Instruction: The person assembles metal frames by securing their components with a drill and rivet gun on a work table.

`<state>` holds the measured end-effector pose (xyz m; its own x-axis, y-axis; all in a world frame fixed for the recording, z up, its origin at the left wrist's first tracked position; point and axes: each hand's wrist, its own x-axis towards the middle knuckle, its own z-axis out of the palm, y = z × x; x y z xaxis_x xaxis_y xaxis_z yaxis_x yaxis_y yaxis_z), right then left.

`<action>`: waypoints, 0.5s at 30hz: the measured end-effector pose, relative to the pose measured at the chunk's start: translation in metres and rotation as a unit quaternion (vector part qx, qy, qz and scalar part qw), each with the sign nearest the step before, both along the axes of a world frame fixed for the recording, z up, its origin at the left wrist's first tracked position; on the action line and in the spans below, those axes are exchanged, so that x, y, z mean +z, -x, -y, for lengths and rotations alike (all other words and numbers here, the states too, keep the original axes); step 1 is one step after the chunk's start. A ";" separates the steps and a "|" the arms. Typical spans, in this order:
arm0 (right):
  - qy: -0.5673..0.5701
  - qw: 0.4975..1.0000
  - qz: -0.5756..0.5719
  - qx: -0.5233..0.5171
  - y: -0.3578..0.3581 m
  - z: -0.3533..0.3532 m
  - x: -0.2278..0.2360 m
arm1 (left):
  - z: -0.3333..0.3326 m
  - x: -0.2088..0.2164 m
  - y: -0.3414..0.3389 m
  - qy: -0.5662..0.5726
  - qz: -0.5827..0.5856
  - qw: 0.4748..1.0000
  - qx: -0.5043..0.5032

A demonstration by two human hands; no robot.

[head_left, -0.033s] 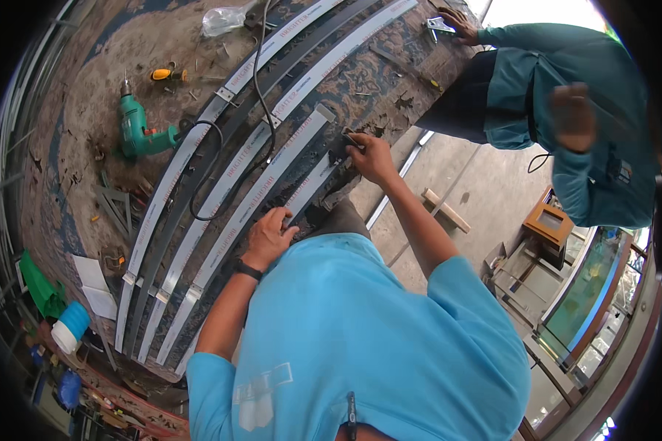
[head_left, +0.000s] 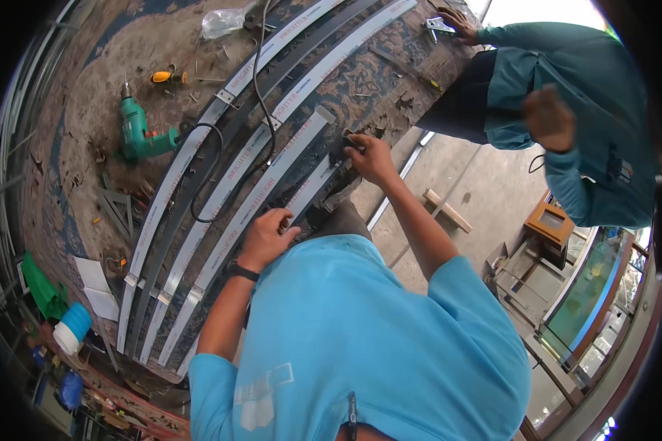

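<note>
Closest to my body lies a short curved metal strip (head_left: pixel 310 187) with printed white film on it. My left hand (head_left: pixel 266 239) is at its lower end, fingers curled around it and thumb apart from the forefinger. At the strip's upper end, my right hand (head_left: pixel 369 156) is closed in a pinch by a small dark piece (head_left: pixel 348 140), too small to make out. Longer curved strips run side by side beyond: a film-covered strip (head_left: pixel 268 180) and a dark grey strip (head_left: pixel 232 121) among them.
A green drill (head_left: pixel 141 131) lies on the carpet-covered table, its black cord (head_left: pixel 256 81) crossing the strips. Near it are a yellow-handled screwdriver (head_left: pixel 162 76), a metal square (head_left: pixel 116 206) and a plastic bag (head_left: pixel 224 22). A co-worker in a teal shirt (head_left: pixel 596 110) stands at right, one hand on a metal clamp (head_left: pixel 439 26).
The co-worker's free hand has swung to the left. My left hand has shifted slightly, its thumb and forefinger a little changed. My right hand stays at the strip's upper end.
</note>
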<state>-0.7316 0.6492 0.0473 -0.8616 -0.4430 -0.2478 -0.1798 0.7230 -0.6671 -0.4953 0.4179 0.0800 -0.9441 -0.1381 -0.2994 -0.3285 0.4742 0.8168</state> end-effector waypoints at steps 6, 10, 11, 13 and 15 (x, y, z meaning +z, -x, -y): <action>0.054 0.990 0.084 -0.097 -0.005 0.008 -0.008 | 0.169 -0.007 0.049 0.005 -0.145 0.830 0.539; 0.063 0.990 0.065 -0.110 -0.006 0.007 -0.010 | 0.256 -0.027 0.074 -0.395 0.017 0.677 0.621; 0.069 0.988 0.089 -0.104 -0.005 0.005 -0.010 | 0.264 -0.030 0.079 -0.403 0.015 0.696 0.594; 0.077 0.985 0.110 -0.113 -0.002 0.001 -0.009 | 0.271 -0.040 0.092 -0.413 -0.031 0.723 0.553; 0.048 0.995 0.058 -0.062 0.000 -0.001 -0.009 | 0.278 -0.050 0.103 -0.415 0.017 0.689 0.594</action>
<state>-0.7318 0.6506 0.0380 -0.8793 -0.3611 -0.3105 -0.0106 0.6667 -0.7453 -0.5981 0.1400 0.0301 -0.3038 -0.5747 -0.7599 -0.1080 -0.7716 0.6268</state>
